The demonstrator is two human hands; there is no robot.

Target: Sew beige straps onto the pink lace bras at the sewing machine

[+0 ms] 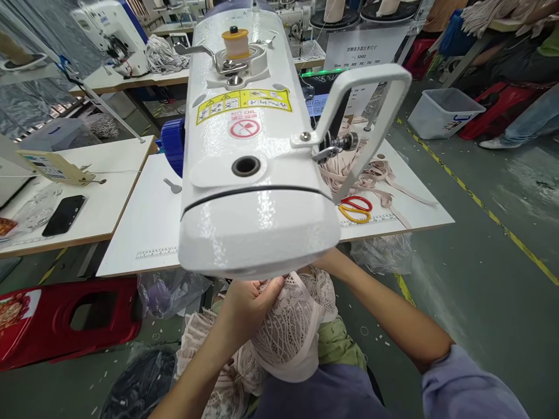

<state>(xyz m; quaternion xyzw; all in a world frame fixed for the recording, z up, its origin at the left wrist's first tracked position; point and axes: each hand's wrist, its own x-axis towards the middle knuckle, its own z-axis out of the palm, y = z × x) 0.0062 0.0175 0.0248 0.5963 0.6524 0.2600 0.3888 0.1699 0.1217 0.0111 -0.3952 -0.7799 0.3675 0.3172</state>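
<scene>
A white sewing machine (257, 233) fills the middle of the head view and covers the area around its needle. Below its front end, my left hand (255, 299) pinches the upper edge of a pale pink lace bra (286, 326) between thumb and fingers. The bra's cup hangs down over my lap. My right hand (325, 262) reaches under the machine head beside the bra; its fingers are hidden behind the machine. More pale lace pieces (222, 372) lie heaped on my lap to the left.
Red-and-yellow scissors (356, 209) and beige straps (371, 174) lie on the white table (144, 203), right of the machine. A phone (64, 215) rests on the left table. A red stool (113, 311) and a black-lined bin (140, 387) stand at lower left.
</scene>
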